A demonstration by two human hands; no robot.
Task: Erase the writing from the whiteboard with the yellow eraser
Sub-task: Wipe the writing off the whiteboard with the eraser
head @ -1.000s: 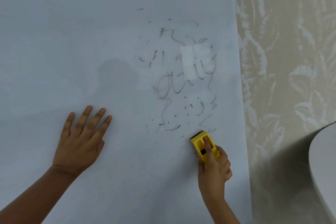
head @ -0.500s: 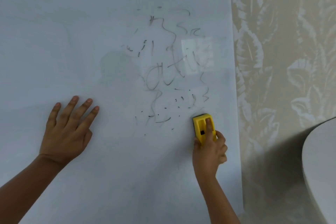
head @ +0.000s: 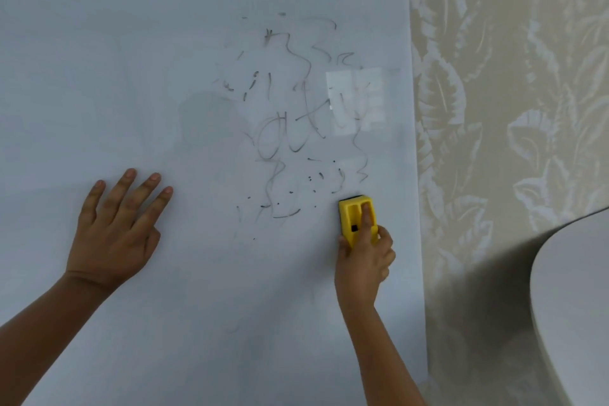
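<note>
Eraser: the yellow eraser point(head: 356, 217) lies flat against the whiteboard point(head: 131, 43), lower right of centre, its long axis running up the frame.
Right hand: the right hand point(head: 364, 257) sits just below the eraser, its fingers point(head: 366, 217) clamped on it, the forefinger laid along a groove in its back.
Writing: the faded writing point(head: 296, 128) lies above and to the upper left of the eraser; the nearest strokes and specks sit just off its top edge.
Left hand: the left hand point(head: 115, 234) lies flat on the board at lower left, fingers spread and holding nothing, well apart from the marks.
Nearer hand: the right, judging by position.
Edges: the board's right edge runs near the eraser, with leaf-patterned wallpaper point(head: 510, 109) beyond it.
Room: open board upward and leftward; little to the right.
</note>
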